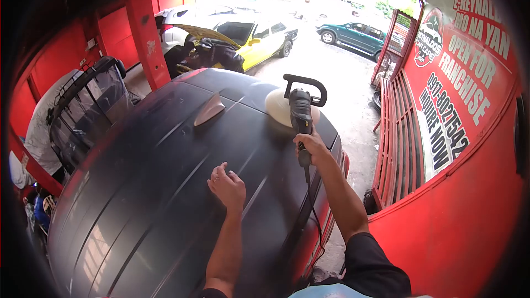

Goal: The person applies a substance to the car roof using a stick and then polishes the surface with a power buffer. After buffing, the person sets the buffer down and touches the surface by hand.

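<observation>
I look down on the dark, ribbed roof of a car (165,187). My right hand (310,145) grips the rear handle of a black electric polisher (301,111). Its cream pad (277,106) lies flat on the roof near the far edge. A black cord runs from the polisher down past my right forearm. My left hand (226,185) rests flat on the roof, fingers spread, a ring on one finger. A shark-fin antenna (210,109) sits on the roof left of the pad.
A red wall with a white-lettered banner (458,77) and a red slatted gate (395,132) stand to the right. A yellow car with raised hood (243,41) and a green car (353,33) are parked beyond. Left, a raised tailgate (88,105) and red pillar (142,27).
</observation>
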Motion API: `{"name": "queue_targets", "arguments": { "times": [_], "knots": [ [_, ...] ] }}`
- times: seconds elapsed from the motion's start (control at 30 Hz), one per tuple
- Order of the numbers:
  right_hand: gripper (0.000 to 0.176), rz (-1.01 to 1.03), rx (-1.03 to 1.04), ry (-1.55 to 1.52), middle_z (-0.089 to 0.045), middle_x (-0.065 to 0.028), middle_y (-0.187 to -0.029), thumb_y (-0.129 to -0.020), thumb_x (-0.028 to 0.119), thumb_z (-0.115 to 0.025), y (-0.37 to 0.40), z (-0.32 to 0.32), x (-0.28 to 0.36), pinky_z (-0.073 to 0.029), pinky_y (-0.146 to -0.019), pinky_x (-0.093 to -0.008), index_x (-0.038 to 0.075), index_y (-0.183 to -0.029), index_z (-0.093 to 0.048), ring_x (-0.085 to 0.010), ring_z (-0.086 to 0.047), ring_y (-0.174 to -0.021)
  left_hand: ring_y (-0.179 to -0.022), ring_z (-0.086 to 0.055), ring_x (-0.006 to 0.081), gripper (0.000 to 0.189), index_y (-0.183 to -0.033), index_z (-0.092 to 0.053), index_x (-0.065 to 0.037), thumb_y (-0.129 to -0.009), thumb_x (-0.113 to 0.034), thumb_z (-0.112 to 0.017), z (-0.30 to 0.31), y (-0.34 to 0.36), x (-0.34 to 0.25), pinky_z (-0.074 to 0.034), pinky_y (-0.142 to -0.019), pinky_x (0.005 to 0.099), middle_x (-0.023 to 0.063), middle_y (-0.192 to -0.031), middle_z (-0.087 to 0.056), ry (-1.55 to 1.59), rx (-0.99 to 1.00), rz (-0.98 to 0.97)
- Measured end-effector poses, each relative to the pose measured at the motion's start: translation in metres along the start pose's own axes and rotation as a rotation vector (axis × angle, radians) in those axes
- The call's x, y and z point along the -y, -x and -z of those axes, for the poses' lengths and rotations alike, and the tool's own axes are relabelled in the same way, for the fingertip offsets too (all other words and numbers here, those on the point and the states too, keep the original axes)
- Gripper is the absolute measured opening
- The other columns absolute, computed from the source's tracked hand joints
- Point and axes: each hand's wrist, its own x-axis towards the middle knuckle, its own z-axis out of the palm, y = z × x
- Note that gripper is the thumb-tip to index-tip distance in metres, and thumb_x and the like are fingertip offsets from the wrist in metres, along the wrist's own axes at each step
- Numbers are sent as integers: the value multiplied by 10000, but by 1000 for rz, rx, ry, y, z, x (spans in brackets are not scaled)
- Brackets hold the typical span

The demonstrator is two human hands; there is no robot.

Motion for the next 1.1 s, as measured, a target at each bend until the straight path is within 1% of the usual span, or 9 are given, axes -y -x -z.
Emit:
{"name": "queue_targets", "arguments": {
  "times": [0.1, 0.2, 0.33, 0.5, 0.6, 0.7, 0.8, 0.87, 1.1],
  "knots": [
    [777, 22, 15, -48, -491, -91, -727, -728, -51, -650, -6, -21, -1, -473, -423, -383, 203, -1366, -287, -204, -537, -507, -1282, -486, 309, 335, -1258, -580, -90, -928, -123, -533, 2, -5, -1, -256, -1147, 564, 131, -1304, -558, -18, 5, -4],
    [834, 70, 57, -88, -530, -108, -819, -726, -14, -673, -8, -33, -8, -479, -462, -375, 131, -1433, -256, -204, -565, -591, -1291, -476, 308, 337, -1260, -581, -87, -929, -120, -529, 4, -7, -6, -240, -1154, 563, 129, -1310, -555, -5, 11, -32],
    [838, 83, 38, -113, -522, -107, -813, -732, -24, -661, -16, -46, -12, -477, -445, -379, 134, -1438, -238, -205, -559, -558, -1290, -477, 303, 335, -1271, -566, -100, -940, -125, -524, 3, -2, -4, -227, -1162, 544, 124, -1317, -549, -21, 12, -6],
    [815, 11, 96, -279, -504, -95, -754, -759, -34, -642, -8, -64, -2, -490, -439, -379, 234, -1424, -255, -199, -555, -529, -1276, -485, 298, 328, -1273, -556, -111, -947, -133, -525, 4, -4, -5, -222, -1164, 526, 117, -1320, -548, -41, 8, -30],
    [805, 38, 198, -363, -509, -96, -759, -769, -34, -639, -17, -74, -6, -493, -440, -377, 229, -1427, -257, -200, -563, -531, -1301, -468, 310, 335, -1283, -551, -89, -951, -122, -518, 4, -3, -4, -211, -1173, 545, 130, -1332, -536, -32, 30, -19],
    [780, 28, 220, -417, -513, -96, -760, -773, -36, -638, -20, -87, -13, -493, -438, -377, 217, -1415, -275, -201, -568, -530, -1219, -517, 311, 314, -1236, -565, -101, -923, -102, -549, 0, -4, -1, -298, -1103, 486, 119, -1272, -582, -50, -40, -79],
    [818, 43, 202, -442, -504, -108, -757, -769, -31, -635, -14, -94, -15, -488, -423, -391, 190, -1444, -231, -215, -560, -507, -1196, -528, 317, 313, -1223, -568, -91, -910, -87, -561, 2, -6, 0, -326, -1066, 471, 121, -1249, -594, -75, -72, -104],
    [774, 41, 188, -464, -508, -106, -767, -774, -29, -636, -7, -91, -14, -494, -431, -389, 185, -1418, -264, -210, -566, -518, -1299, -465, 304, 331, -1277, -540, -85, -948, -106, -516, 6, -4, -4, -227, -1159, 531, 119, -1327, -545, -26, 36, -36],
    [729, 43, 86, -532, -509, -103, -789, -773, -30, -634, 45, -56, -13, -510, -446, -387, 175, -1387, -299, -209, -580, -534, -1288, -477, 292, 329, -1272, -546, -90, -944, -113, -526, 4, -7, -1, -241, -1155, 516, 105, -1316, -554, -61, 43, -61]
  ]
}}
